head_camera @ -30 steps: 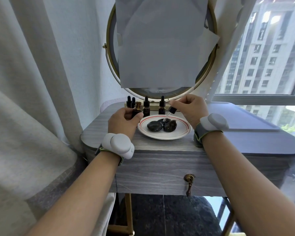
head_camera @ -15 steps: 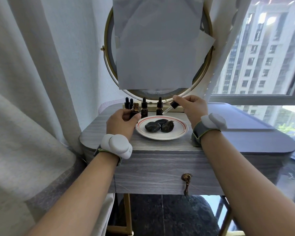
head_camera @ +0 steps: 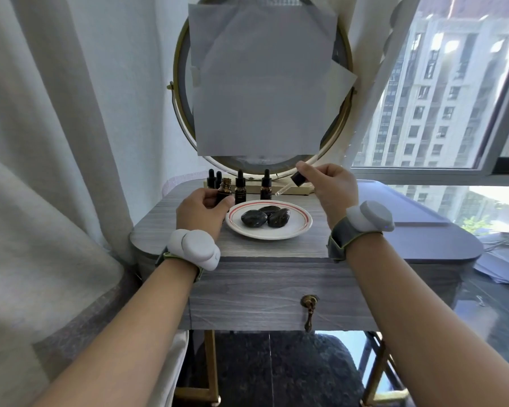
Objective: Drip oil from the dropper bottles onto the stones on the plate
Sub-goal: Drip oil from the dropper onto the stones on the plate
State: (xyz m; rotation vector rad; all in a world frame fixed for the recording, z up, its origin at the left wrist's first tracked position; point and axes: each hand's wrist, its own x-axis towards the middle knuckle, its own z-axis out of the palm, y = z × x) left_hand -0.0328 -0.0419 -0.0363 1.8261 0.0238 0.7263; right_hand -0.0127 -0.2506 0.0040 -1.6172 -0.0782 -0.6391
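Above the plate (head_camera: pixel 301 227) rim, right hand (head_camera: pixel 329 189) pinches the dropper (head_camera: pixel 291 185) — tip slanting down-left toward the open bottle (head_camera: pixel 224 192) gripped by left hand (head_camera: pixel 202 212); stones (head_camera: pixel 265 216) lie just below.

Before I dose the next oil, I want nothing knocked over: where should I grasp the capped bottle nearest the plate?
Pinch the capped bottle by its narrow black dropper cap from above. It stands upright behind the plate, with another bottle on its left, so side approaches look crowded.
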